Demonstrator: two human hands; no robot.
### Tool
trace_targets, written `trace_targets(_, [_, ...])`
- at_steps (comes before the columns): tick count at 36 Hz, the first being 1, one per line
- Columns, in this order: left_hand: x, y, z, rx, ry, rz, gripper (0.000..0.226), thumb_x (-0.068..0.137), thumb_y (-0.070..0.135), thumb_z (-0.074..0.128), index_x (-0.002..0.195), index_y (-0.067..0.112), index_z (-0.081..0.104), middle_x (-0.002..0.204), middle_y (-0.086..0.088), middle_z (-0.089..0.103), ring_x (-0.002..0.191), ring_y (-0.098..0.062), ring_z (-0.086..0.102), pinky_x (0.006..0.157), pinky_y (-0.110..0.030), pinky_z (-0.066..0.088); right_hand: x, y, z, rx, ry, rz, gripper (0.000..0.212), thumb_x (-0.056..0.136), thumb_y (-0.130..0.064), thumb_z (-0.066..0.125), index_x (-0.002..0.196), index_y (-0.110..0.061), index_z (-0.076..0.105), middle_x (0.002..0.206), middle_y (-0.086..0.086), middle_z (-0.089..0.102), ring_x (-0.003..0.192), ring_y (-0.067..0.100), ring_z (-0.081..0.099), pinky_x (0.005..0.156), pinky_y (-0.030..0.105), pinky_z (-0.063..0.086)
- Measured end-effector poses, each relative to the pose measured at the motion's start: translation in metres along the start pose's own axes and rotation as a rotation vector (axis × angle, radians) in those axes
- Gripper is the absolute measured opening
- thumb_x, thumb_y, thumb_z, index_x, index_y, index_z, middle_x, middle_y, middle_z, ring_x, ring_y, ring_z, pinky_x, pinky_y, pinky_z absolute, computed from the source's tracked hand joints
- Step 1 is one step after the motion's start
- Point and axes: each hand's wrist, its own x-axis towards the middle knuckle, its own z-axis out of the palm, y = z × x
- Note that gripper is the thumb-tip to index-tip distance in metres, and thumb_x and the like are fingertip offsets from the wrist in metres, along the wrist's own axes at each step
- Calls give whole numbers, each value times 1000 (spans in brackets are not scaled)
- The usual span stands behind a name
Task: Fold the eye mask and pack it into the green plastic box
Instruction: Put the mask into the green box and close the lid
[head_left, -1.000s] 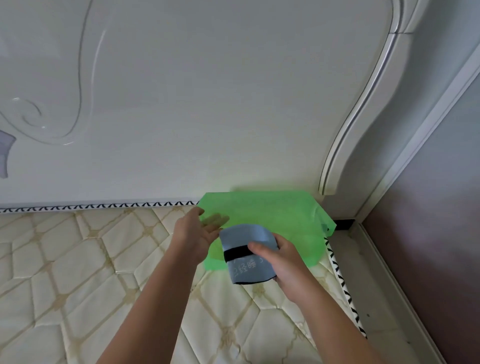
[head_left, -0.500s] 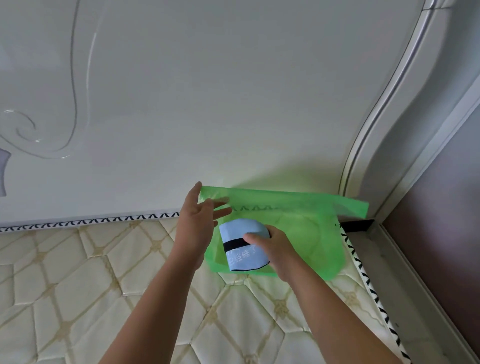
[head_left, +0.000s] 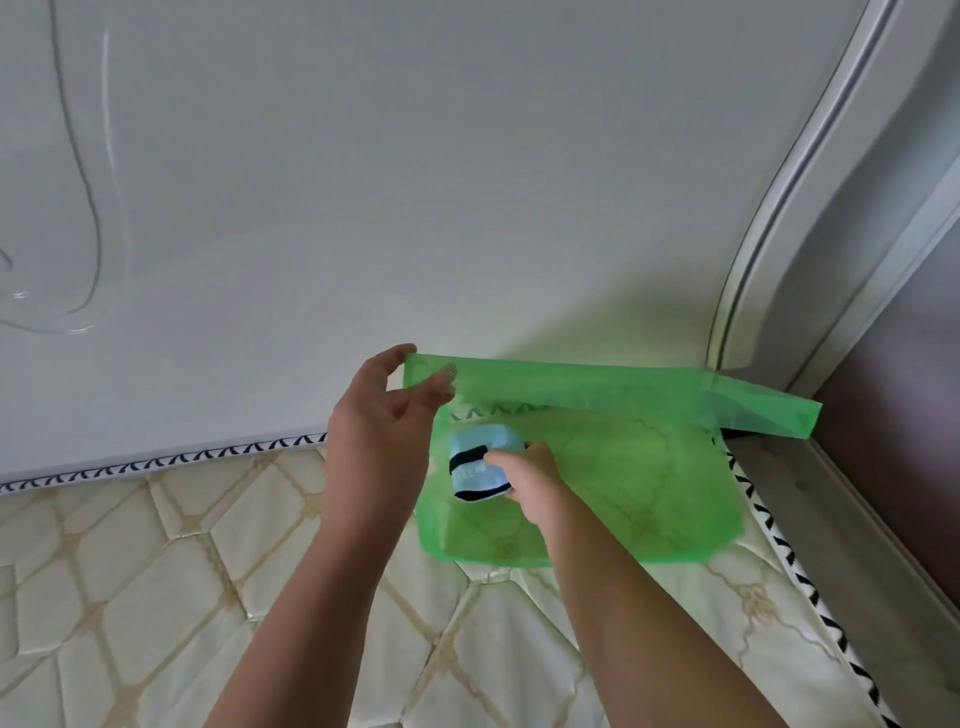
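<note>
A translucent green plastic box (head_left: 639, 493) lies on the mattress near its far right corner, with its lid (head_left: 597, 387) raised. My left hand (head_left: 384, 421) pinches the lid's left corner and holds it up. My right hand (head_left: 524, 475) grips the folded light blue eye mask (head_left: 475, 460), which has a black strap around it, and holds it inside the box's left part, under the lid. Whether the mask touches the box floor I cannot tell.
A quilted cream mattress (head_left: 182, 571) with a black-and-white trimmed edge fills the foreground. A white padded headboard (head_left: 363, 182) rises right behind the box. At the right, a narrow gap and a dark wall (head_left: 904, 467) border the bed.
My left hand has lifted the lid higher. My right hand has carried the folded mask forward from the box's front edge into the box.
</note>
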Motion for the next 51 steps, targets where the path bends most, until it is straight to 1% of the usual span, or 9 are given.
trace_targets(8, [-1,-6,-1,3,-2,11,38,83,34,63,119,25,55,60,27,67,74,-12,66,68,-21,44,15,8,8,53,53,-49,42,81,-2,62,119,-3,43,111,14,55,91,24,54,79,35,51])
trace_targets(23, [-4,-19,-1,-7,7,-57,36,89,28,59,123,24,52,66,20,70,88,-9,69,80,-28,44,-2,-5,-11,-237,-54,-204,40,86,-4,48,126,-7,44,116,12,54,95,21,51,74,28,40])
trace_targets(29, [-8,-21,-1,-26,-26,-101,31,92,24,54,123,25,49,77,13,71,87,-6,69,65,-22,41,-23,-7,-27,-470,-123,-223,39,86,-1,43,124,-7,49,97,6,53,69,12,48,52,20,35])
trace_targets(34, [-11,-22,-3,-47,-36,-154,29,95,19,49,124,23,47,79,8,72,86,-12,69,68,-28,45,-44,-14,-43,-718,-166,-322,30,83,6,40,62,-16,39,64,2,36,54,10,31,47,23,22])
trace_targets(37, [-14,-23,-2,-55,-38,-184,31,96,19,48,126,22,46,79,8,71,84,-11,69,63,-26,43,-64,-18,-58,-825,-194,-414,35,80,9,38,53,-12,28,56,6,30,53,17,27,52,31,20])
trace_targets(41, [-24,-23,3,0,-66,-218,42,94,22,50,135,21,39,87,1,71,89,-25,68,65,-23,44,-90,-19,-65,-869,-227,-461,20,85,-1,42,81,13,55,86,31,58,81,38,55,75,43,44])
trace_targets(44, [-32,-21,7,22,-92,-242,50,93,23,50,140,20,34,86,0,68,88,-30,67,65,-27,44,-107,-17,-64,-863,-263,-529,23,87,-8,43,69,-1,54,76,17,57,71,28,50,72,38,39])
trace_targets(47, [-37,-21,7,44,-92,-271,53,93,25,51,142,21,31,88,2,65,83,-21,66,58,-22,42,-122,-17,-63,-786,-317,-492,25,91,-21,50,110,-11,63,117,4,63,108,18,57,82,23,39])
trace_targets(51, [-40,-22,5,4,-74,-342,50,95,22,45,143,22,30,101,-5,64,96,-25,64,72,-30,44,-144,-29,-59,-745,-431,-526,26,90,-20,53,115,-17,61,116,3,64,104,14,59,91,29,46])
